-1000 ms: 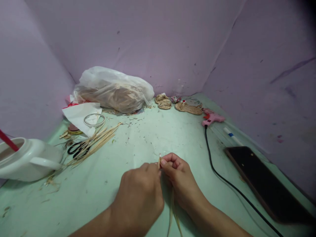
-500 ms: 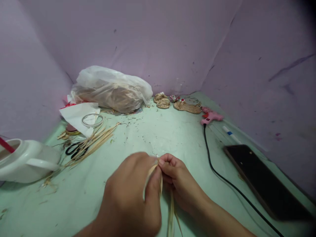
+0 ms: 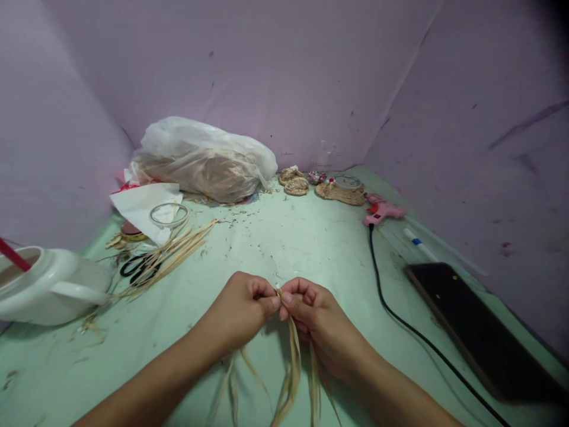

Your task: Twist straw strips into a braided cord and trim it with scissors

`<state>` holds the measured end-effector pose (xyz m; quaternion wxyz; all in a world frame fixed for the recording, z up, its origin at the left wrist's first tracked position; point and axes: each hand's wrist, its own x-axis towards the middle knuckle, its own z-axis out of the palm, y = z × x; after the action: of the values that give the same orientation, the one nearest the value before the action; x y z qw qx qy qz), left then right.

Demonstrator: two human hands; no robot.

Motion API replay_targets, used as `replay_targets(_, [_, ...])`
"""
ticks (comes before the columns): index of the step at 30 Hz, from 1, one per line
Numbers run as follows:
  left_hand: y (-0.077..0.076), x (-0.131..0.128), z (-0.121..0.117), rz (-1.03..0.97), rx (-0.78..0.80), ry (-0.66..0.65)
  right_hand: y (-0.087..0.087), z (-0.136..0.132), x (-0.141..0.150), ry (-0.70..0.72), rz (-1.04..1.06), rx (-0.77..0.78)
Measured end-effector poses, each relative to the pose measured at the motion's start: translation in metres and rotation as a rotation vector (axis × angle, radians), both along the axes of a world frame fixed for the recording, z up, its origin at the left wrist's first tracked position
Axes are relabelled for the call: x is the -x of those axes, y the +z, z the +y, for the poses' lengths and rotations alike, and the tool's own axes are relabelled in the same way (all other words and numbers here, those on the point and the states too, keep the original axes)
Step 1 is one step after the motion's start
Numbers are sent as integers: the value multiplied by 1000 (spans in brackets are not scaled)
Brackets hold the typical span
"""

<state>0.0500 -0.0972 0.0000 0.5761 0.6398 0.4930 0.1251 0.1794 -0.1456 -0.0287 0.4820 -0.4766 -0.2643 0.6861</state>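
Observation:
Low in the middle of the view, my left hand [image 3: 249,305] and my right hand [image 3: 313,308] meet fingertip to fingertip. Both are closed in a pinch on the top of a bundle of pale dried fibre strips [image 3: 291,370]. A small whitish tip of the bundle pokes up between the fingers. Loose strips hang below the hands toward the front edge, some under the left palm and some under the right. How the strips are joined at the top is hidden by my fingertips.
On the left are a white pitcher [image 3: 53,290], black-handled scissors [image 3: 133,270], more dried strips [image 3: 186,246] and a tape ring [image 3: 169,215]. Behind lie a plastic bag [image 3: 208,160] and woven pieces [image 3: 340,193]. A pink glue gun [image 3: 383,211], its cord and a phone [image 3: 480,326] occupy the right.
My left hand, blurred and raised over the strips before, has moved away from the camera to pinch beside my right fingers. More strips now hang in sight. The right hand stays nearly in place.

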Motion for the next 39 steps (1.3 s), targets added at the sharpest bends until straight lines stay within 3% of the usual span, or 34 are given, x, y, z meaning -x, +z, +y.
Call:
replay_targets(3, [-2,0,0,81,-75,4,0,1,-4,55,-194,-113])
replay_targets(6, [-4,-2,-2,103,-132,41,-1,2,-10,89,-515,-250])
replay_targets(9, [-6,-3,-4,101,-185,57,0,2,-14,100,-775,-287])
replay_targets(12, [-8,-4,-5,122,-218,112,4,1,-14,83,-832,-224])
replay_targets(16, [-12,-5,-3,106,-190,285,8,-6,-7,33,-788,-169])
replay_targets(22, [-17,-11,-2,-111,29,482,-6,-19,7,0,-1045,-759])
replay_targets(26, [-15,-15,-7,-179,173,568,-17,-20,9,52,-1119,-869])
replay_targets(29, [-17,-16,-9,-216,191,540,-16,-22,10,146,-1100,-857])
replay_targets(32, [-20,-13,-8,-138,43,446,-7,-22,6,262,-1043,-800])
replay_targets(34, [-20,-11,-7,-31,-89,375,1,-18,0,184,-983,-670])
replay_targets(37, [-18,-9,-9,91,-190,252,9,-6,-11,-56,-860,-360])
replay_targets(39, [-17,-9,-14,121,-227,169,9,2,-17,-50,-808,-249])
